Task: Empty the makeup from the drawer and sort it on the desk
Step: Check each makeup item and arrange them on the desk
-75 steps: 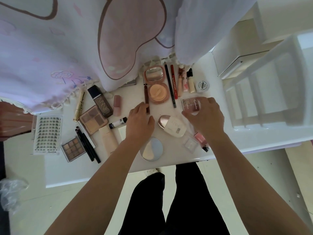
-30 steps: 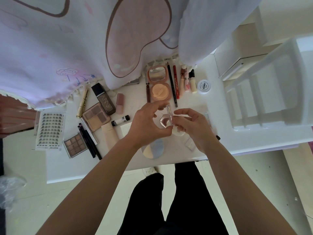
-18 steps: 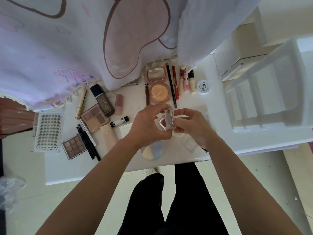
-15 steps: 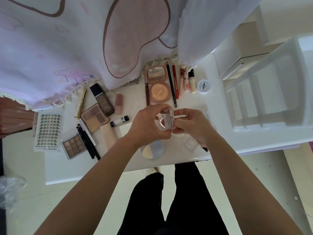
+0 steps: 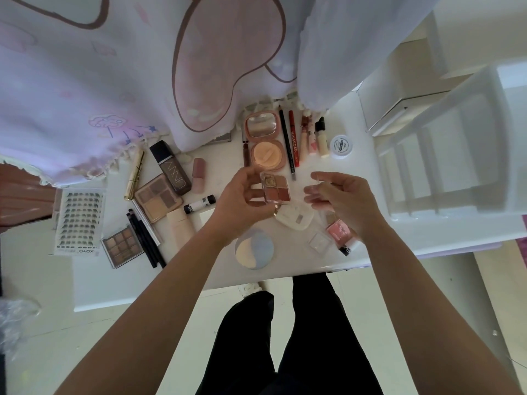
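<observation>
Holding a small square clear-cased palette of brown and red shadows (image 5: 276, 187) above the white desk (image 5: 296, 258), we pinch it in our left grip (image 5: 241, 203); our right grip (image 5: 342, 200) hangs spread just beside it.

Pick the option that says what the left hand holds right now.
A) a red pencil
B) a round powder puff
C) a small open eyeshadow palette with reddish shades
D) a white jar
C: the left hand pinches the small eyeshadow palette, open with its reddish shades showing, while the red pencil, white jar and round powder puff all lie on the desk.
</observation>
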`<state>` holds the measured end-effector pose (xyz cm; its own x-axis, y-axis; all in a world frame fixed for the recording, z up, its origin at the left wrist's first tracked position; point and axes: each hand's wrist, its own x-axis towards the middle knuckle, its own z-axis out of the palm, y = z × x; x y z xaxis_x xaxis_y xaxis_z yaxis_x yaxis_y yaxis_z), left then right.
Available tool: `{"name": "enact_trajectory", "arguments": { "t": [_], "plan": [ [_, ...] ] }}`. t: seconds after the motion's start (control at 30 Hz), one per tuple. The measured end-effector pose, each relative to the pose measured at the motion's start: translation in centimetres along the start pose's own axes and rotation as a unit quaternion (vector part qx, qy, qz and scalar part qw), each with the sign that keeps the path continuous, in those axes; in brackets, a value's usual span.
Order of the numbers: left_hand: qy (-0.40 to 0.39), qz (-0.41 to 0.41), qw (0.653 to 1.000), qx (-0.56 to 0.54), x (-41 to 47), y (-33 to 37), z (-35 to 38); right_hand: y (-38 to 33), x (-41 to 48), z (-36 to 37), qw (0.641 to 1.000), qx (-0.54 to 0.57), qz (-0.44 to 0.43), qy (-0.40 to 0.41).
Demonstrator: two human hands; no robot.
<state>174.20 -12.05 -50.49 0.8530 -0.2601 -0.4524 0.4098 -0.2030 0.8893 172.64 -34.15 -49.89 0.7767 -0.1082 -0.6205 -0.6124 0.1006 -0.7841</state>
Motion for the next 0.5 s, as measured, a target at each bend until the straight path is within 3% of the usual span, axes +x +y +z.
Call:
{"name": "enact_trajectory", "arguments": {
  "t": [0.27,0.5],
  "plan": [
    [0.008,-0.115,0.992,-0.045,0.23,-0.88,-0.23,0.13,0.07,-0.30,0.998,0.030,-0.043,0.021],
    [0.021,-0.116,0.989,-0.093,0.18,-0.60,-0.54,-0.27,0.11,-0.16,0.997,0.015,-0.067,0.035]
  ]
}}
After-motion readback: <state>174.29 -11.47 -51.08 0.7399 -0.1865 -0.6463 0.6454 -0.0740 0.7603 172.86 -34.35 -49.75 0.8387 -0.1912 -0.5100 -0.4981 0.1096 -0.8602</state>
